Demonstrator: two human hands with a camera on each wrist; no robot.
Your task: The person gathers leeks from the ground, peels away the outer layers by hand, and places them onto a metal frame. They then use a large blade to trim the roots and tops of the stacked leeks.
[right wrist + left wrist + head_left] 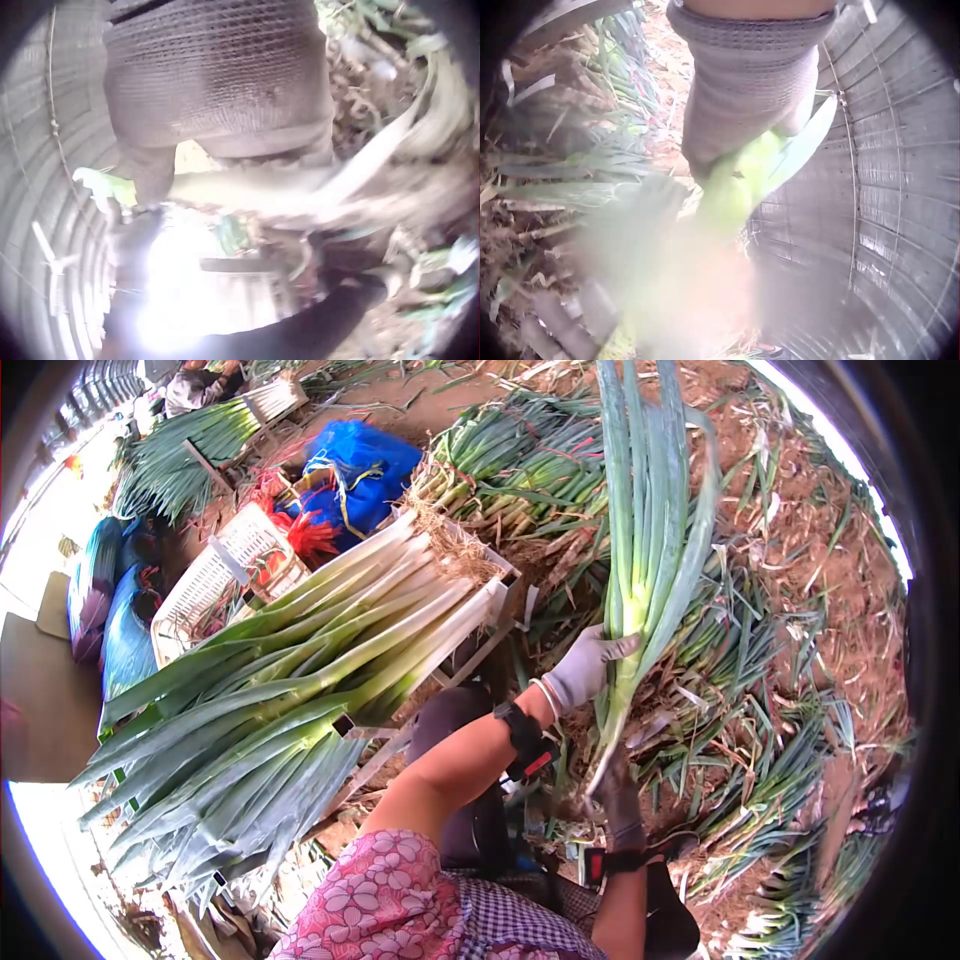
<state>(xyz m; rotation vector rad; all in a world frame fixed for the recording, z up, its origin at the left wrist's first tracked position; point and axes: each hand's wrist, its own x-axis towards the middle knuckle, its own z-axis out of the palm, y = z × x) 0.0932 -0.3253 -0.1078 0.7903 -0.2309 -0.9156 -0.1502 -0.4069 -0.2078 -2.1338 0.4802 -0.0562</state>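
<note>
My left hand (585, 672), in a pale grey glove, grips a long green onion (628, 605) where its leaves meet the stalk. The leaves fan upward, away from me. In the left wrist view the glove (742, 90) wraps around the bright green stalk (731, 187). Lower down, my right hand (618, 805), in a darker, soiled glove, is at the onion's thin pale end. In the right wrist view its fingers (150, 176) curl over the pale stalk (247, 191), and a whitish strip (382, 154) slants off beside it. Glare and blur hide part of both wrist views.
On my left, trimmed green onions (330, 630) lie stacked on a low frame (490, 615). Beyond are a white plastic basket (225, 575) and a blue bag (365, 465). More onions (540, 470) lie ahead, and leaf scraps (740, 630) litter the soil on the right.
</note>
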